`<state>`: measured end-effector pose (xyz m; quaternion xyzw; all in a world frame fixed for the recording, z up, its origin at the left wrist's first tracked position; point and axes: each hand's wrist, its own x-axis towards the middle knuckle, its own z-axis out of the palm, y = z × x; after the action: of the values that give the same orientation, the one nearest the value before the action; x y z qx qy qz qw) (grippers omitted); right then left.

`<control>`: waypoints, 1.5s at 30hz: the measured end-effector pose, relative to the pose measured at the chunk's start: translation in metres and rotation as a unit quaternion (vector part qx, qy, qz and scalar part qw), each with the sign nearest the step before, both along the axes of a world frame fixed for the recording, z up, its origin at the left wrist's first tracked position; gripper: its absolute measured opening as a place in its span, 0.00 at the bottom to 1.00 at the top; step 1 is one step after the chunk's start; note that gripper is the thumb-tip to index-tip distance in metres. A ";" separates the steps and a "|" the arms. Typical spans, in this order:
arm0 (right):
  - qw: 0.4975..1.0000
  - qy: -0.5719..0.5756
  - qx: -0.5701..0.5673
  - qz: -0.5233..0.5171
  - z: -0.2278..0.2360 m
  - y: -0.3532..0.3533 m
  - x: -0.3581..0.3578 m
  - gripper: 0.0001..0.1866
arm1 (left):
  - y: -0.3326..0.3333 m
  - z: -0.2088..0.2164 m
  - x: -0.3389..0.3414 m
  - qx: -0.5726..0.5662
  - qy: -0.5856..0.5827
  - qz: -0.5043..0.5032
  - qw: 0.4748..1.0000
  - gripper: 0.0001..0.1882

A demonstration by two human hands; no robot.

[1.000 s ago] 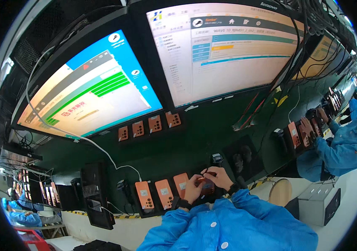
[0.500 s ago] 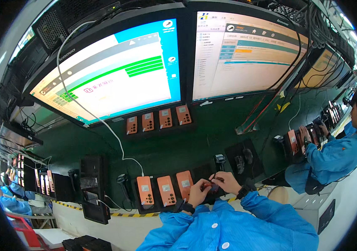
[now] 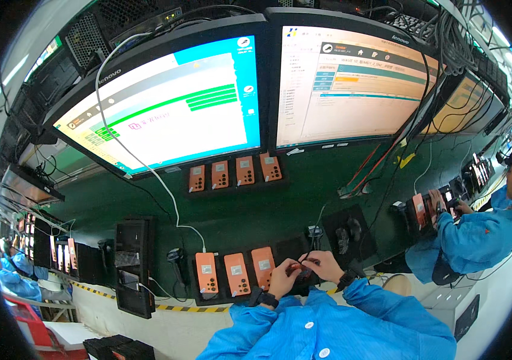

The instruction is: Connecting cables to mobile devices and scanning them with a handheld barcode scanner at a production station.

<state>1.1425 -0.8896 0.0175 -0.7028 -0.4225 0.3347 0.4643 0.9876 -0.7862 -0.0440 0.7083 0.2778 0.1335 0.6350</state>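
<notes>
My left hand [image 3: 282,279] and my right hand [image 3: 327,266] come together at the near edge of the bench, fingers closed around a dark, glossy phone [image 3: 299,273] with a reddish edge. The left fingers grip its left side; the right fingertips pinch at its upper right edge, and what lies between them is too small to make out. Left of my hands, a black tray [image 3: 215,299] holds three orange phones, backs up: the left phone [image 3: 206,273] with a white cable [image 3: 182,226] at its top end, the middle phone [image 3: 236,274], and the right phone [image 3: 262,267], partly beside my left hand.
Two monitors [image 3: 166,114] [image 3: 352,90] stand behind the green bench [image 3: 232,210]. Below them a black holder bears several orange phones [image 3: 245,170]. Handheld scanners [image 3: 175,259] [image 3: 314,233], a mouse [image 3: 354,226] and a black box [image 3: 133,264] lie around. A co-worker [image 3: 478,228] sits at right.
The phone in my hands has tilted, now showing more of its dark face. My right hand has shifted slightly left. The view has moved a little; the co-worker's hands have moved.
</notes>
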 end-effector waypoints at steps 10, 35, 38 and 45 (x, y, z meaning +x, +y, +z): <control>0.985 -0.147 0.067 0.055 0.002 -0.003 0.004 0.07 | -0.016 -0.015 0.003 -0.024 -0.025 0.059 0.998 0.08; 0.951 -0.256 0.054 -0.162 -0.113 0.051 -0.038 0.26 | 0.066 -0.031 -0.157 0.105 0.107 0.431 0.890 0.20; 0.975 -0.183 0.049 -0.120 -0.092 0.041 -0.074 0.26 | 0.106 -0.057 -0.191 0.292 0.286 0.406 0.817 0.27; 0.998 0.021 -0.018 -0.052 -0.085 0.085 -0.109 0.21 | 0.155 -0.043 -0.184 0.179 0.329 0.354 0.857 0.36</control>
<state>1.0331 -0.8042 -0.0677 -0.7248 -0.3694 0.3321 0.4774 0.8035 -0.6313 -0.0865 0.6664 0.6738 0.1555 0.2786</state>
